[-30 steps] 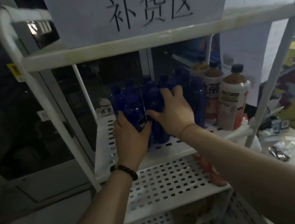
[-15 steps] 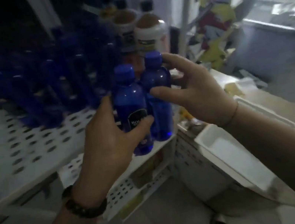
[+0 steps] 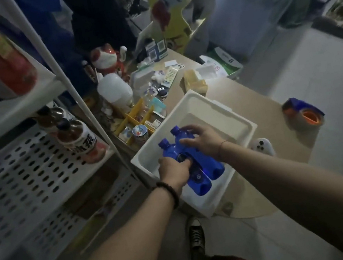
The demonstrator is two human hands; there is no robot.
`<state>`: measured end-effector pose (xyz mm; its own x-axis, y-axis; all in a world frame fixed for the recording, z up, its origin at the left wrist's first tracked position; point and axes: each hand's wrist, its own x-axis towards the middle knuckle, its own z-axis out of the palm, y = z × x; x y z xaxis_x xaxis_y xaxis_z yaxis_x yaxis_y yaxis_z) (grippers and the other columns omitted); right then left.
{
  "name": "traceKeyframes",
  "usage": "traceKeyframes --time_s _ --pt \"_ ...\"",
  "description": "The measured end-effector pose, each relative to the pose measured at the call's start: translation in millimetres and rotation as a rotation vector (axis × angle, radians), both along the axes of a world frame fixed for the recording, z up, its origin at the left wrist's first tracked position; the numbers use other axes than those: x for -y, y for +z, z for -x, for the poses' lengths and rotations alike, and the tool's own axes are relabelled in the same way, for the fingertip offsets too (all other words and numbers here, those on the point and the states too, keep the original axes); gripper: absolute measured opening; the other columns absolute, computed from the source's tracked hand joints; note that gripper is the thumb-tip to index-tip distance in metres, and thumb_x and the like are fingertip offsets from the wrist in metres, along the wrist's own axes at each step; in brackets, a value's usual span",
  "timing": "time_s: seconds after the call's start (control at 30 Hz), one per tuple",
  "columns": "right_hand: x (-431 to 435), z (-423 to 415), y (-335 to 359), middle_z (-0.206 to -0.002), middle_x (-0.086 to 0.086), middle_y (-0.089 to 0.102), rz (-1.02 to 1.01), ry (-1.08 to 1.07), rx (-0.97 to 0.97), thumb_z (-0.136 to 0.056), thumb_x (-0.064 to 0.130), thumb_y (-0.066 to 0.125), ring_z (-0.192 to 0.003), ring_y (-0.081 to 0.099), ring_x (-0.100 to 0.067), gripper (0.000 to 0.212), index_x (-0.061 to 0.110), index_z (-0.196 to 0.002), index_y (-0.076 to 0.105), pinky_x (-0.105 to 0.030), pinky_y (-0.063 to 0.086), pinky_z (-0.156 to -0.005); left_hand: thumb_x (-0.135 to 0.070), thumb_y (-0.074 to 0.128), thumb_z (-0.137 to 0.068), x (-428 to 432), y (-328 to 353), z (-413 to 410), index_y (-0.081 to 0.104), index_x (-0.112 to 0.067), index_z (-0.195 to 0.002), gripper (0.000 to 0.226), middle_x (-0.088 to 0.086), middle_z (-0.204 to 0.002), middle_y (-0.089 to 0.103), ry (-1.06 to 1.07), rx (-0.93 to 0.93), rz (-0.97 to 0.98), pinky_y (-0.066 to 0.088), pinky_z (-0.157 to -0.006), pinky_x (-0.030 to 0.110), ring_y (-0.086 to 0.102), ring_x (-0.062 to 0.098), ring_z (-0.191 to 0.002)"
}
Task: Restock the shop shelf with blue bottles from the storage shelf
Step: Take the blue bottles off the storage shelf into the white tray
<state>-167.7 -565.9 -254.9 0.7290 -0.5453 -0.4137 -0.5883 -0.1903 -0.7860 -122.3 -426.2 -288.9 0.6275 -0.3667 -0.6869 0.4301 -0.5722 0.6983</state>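
Observation:
Two blue bottles lie side by side over a white foam box (image 3: 235, 117) on the counter. My left hand (image 3: 173, 169) grips the left blue bottle (image 3: 198, 182) around its middle. My right hand (image 3: 205, 141) holds the right blue bottle (image 3: 215, 168) from above, fingers curled over its shoulder. Both caps point away from me and the bottles' bases point toward me. The white perforated storage shelf (image 3: 15, 178) stands to the left.
Brown tea bottles (image 3: 79, 138) stand on the shelf's right edge. The counter (image 3: 259, 101) holds a tape dispenser (image 3: 304, 114), a white game controller (image 3: 261, 145), a yellow organiser (image 3: 134, 118), a lucky-cat figure (image 3: 106, 56) and small clutter. My shoe (image 3: 195, 237) is on the floor below.
I turned right, away from the storage shelf. Both hands carried the two blue bottles off the shelf and brought them down, tilted onto their sides, over the white foam box.

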Motion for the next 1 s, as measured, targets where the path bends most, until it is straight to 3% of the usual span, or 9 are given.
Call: traceKeyframes --time_s 0.07,0.13,0.23,0.3,0.43,0.5,0.63,0.8,1.0 --pt "6.9 -9.6 -19.9 -0.134 0.001 0.059 -0.011 0.059 -0.081 -0.088 0.035 0.075 -0.119 0.054 -0.016 0.046 0.034 -0.132 0.064 -0.039 0.046 -0.106 -0.034 0.085 -0.074 17.8 -36.1 -8.0 0.054 -0.006 -0.124 0.065 0.010 -0.115 0.068 -0.008 -0.100 -0.108 0.061 -0.071 0.036 0.070 0.029 -0.097" --pt "9.5 -18.1 -39.3 -0.137 0.003 0.059 -0.005 0.102 -0.107 -0.089 0.031 0.075 -0.120 0.052 -0.014 0.046 0.033 -0.134 0.064 -0.033 0.043 -0.102 -0.040 0.086 -0.049 30.1 -82.8 -18.6 0.062 -0.007 -0.129 0.090 0.014 -0.116 0.073 -0.022 -0.134 -0.183 0.063 -0.082 0.043 0.073 0.035 -0.099" --pt "9.5 -23.0 -60.0 -0.137 -0.001 0.063 0.073 0.149 -0.138 -0.095 0.017 0.067 -0.125 0.056 -0.020 0.041 0.025 -0.134 0.066 -0.026 0.039 -0.101 -0.020 0.068 -0.092 30.5 -76.2 -21.8 0.061 0.002 -0.138 0.051 0.022 -0.131 0.067 -0.043 -0.067 -0.162 0.055 -0.103 0.049 0.065 0.041 -0.122" --pt "8.3 -18.9 -61.7 -0.136 -0.002 0.064 0.080 0.165 -0.181 -0.096 0.015 0.063 -0.125 0.057 -0.022 0.040 0.027 -0.134 0.066 -0.029 0.040 -0.103 -0.012 0.054 -0.101 31.8 -64.0 -19.2 0.055 0.002 -0.143 0.044 0.022 -0.141 0.061 -0.012 -0.076 -0.146 0.052 -0.108 0.048 0.060 0.041 -0.129" --pt "-5.8 -9.1 -27.5 -0.134 0.004 0.063 0.060 0.221 -0.119 -0.100 0.019 0.059 -0.124 0.059 -0.016 0.034 0.032 -0.131 0.063 -0.042 0.048 -0.109 -0.019 0.061 -0.087 21.8 -33.8 -13.9 0.058 -0.013 -0.130 0.043 0.012 -0.123 0.069 0.128 -0.101 -0.036 0.061 -0.083 0.038 0.068 0.028 -0.098" --pt "-22.8 -8.7 10.9 -0.126 0.004 0.068 0.037 0.245 0.021 -0.101 0.016 0.058 -0.118 0.064 -0.011 0.031 0.027 -0.130 0.065 -0.041 0.052 -0.106 -0.022 0.064 -0.096 3.3 13.1 -17.9 0.061 -0.014 -0.121 0.026 0.004 -0.106 0.069 0.136 0.069 0.060 0.053 -0.065 0.026 0.065 0.018 -0.087" --pt "-68.1 -24.8 99.1 -0.114 0.001 0.074 0.033 0.317 0.316 -0.100 0.010 0.060 -0.107 0.071 -0.014 0.027 0.017 -0.124 0.068 -0.041 0.058 -0.097 -0.029 0.063 -0.102 -62.8 95.9 -43.6 0.063 -0.031 -0.116 0.015 -0.004 -0.109 0.075 0.144 0.422 0.367 0.063 -0.086 0.038 0.073 0.012 -0.100" --pt "-153.5 -74.7 195.7 -0.110 -0.015 0.074 -0.002 0.371 0.600 -0.097 0.001 0.061 -0.100 0.071 -0.034 0.026 0.002 -0.122 0.067 -0.041 0.060 -0.090 -0.029 0.066 -0.102 -175.4 200.9 -82.8 0.069 -0.027 -0.114 0.013 -0.009 -0.103 0.076 0.249 0.868 0.418 0.060 -0.086 0.027 0.072 0.003 -0.096" --pt "-267.9 -156.7 271.1 -0.114 0.008 0.073 0.141 0.504 0.867 -0.098 0.016 0.066 -0.104 0.071 -0.010 0.026 0.026 -0.122 0.068 -0.038 0.060 -0.091 -0.034 0.063 -0.104 -312.7 301.1 -151.5 0.062 -0.022 -0.124 0.023 -0.010 -0.114 0.065 0.462 1.325 0.245 0.051 -0.081 0.010 0.063 -0.003 -0.098"
